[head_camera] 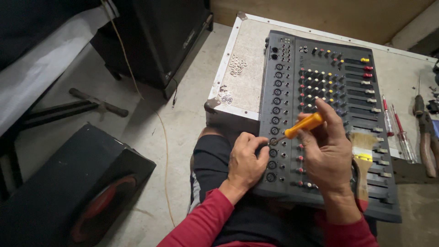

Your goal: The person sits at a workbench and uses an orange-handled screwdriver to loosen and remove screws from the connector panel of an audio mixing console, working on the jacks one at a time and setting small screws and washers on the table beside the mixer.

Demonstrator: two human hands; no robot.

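1. Right hand [327,151], grip closed around orange-handled screwdriver [305,125], centre of frame, tip angled down-left.
2. Left hand [246,160], fingers curled, pinching at screwdriver tip against jack column of audio mixer [320,73].
3. Mixer lying on grey worktop [247,77], centre right.
4. Paintbrush [363,158] resting on faders, just right of right hand.
5. Small metal rings [237,64] heaped upper centre.

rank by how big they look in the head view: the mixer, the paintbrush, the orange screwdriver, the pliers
1. mixer, by far the largest
2. pliers, partly cut off at the edge
3. paintbrush, close to the pliers, so unsure
4. orange screwdriver, partly hidden in the right hand
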